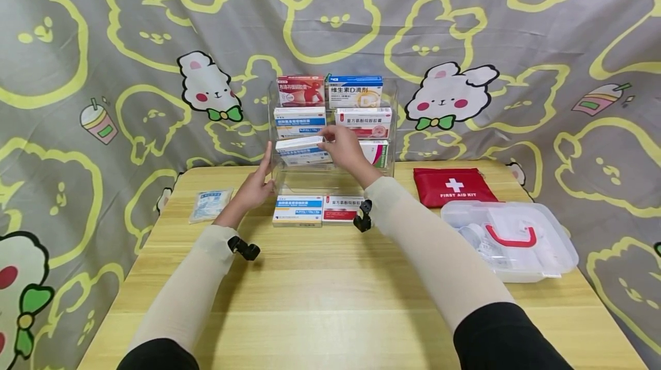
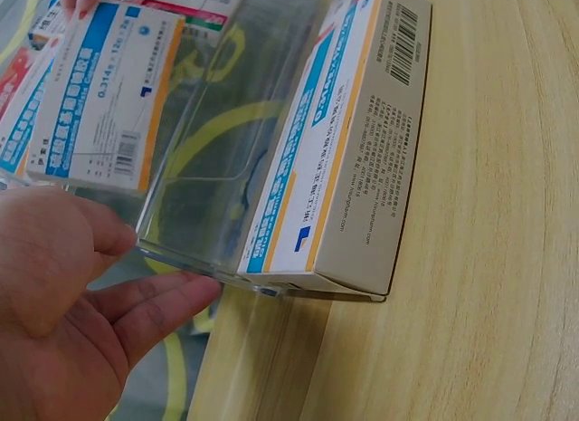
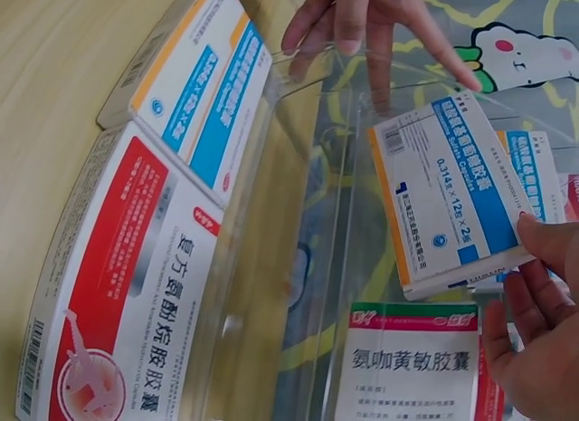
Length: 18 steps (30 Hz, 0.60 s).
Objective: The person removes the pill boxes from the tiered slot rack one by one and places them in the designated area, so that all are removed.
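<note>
My right hand (image 1: pixel 345 147) pinches the right end of a white and blue medicine box (image 1: pixel 303 155), thumb on one side and fingers on the other. The box is tilted at the left of a low tier of a clear acrylic rack (image 1: pixel 330 180). Behind it stands a similar blue and white box (image 1: pixel 299 123). A green-topped capsule box (image 3: pixel 412 353) stands to its right, partly behind my right hand in the head view. My left hand (image 1: pixel 256 183) touches the rack's left side with fingers extended, as the left wrist view (image 2: pixel 172 303) shows closer.
In front of the rack lie a blue-white box (image 1: pixel 298 210) and a red-white box (image 1: pixel 342 209). A red first aid pouch (image 1: pixel 454 186) and a lidded clear case (image 1: pixel 516 244) are at right, a small packet (image 1: pixel 210 205) at left. Upper tiers hold several boxes.
</note>
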Tool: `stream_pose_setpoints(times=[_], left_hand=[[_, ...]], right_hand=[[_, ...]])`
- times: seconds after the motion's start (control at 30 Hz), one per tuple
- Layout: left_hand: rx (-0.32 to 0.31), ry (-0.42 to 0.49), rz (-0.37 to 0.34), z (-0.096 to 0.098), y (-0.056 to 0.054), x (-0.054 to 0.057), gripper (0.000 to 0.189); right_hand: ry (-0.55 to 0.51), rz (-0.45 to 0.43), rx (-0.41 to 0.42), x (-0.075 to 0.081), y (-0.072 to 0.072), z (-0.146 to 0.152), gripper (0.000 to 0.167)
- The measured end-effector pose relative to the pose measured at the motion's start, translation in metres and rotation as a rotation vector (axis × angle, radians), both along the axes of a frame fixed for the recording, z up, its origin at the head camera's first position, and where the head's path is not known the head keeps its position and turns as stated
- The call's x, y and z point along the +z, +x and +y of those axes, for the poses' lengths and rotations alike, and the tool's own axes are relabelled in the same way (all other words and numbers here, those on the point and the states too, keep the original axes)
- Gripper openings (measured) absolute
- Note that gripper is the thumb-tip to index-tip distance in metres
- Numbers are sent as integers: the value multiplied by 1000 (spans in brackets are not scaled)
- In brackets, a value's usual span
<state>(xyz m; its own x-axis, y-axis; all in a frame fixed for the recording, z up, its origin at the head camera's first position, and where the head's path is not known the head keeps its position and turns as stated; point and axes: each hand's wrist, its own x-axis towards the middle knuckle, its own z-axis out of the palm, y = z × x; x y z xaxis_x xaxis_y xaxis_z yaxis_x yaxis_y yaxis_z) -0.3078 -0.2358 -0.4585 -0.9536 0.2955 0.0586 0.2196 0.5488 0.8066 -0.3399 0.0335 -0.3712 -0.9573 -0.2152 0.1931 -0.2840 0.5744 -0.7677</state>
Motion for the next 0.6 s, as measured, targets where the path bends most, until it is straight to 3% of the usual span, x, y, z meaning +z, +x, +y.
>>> stream_pose_setpoints(times=[0.6], left_hand=[[2,-27,18,0,-1,-4,106]], right_hand=[[-74,18,-9,23,16,5,27]])
